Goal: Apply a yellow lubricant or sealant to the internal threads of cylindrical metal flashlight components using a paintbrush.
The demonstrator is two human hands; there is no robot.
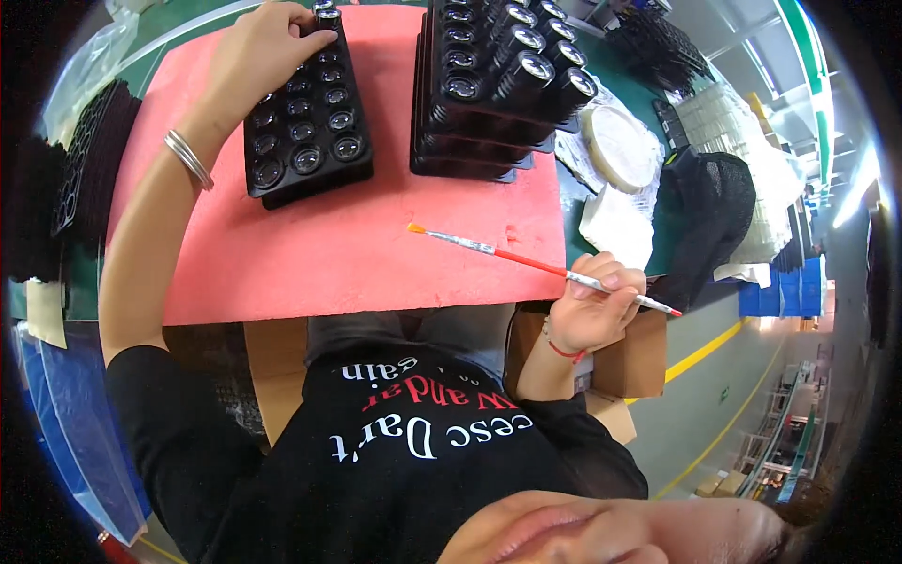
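My right hand (pixel 599 299) is closed around the handle of a slim paintbrush (pixel 531 262) with a red and silver handle. Its orange bristles point left over the pink foam mat (pixel 395 268), away from any part. At the far left, my left hand (pixel 261 49) reaches over a black tray (pixel 310 191) holding rows of round, glassy lens pieces (pixel 306 159). My left thumb and fingertips close on a small black lens piece (pixel 326 16) at the tray's far end. Whether it is lifted from its slot I cannot tell.
Right of the tray rises a stack of black trays (pixel 460 141), with taller lens barrels (pixel 526 75) standing on top. A round cream-coloured dish (pixel 620 146), white cloth (pixel 620 226) and a black mesh item (pixel 723 202) lie farther right. More black trays (pixel 89 155) stand at the left edge.
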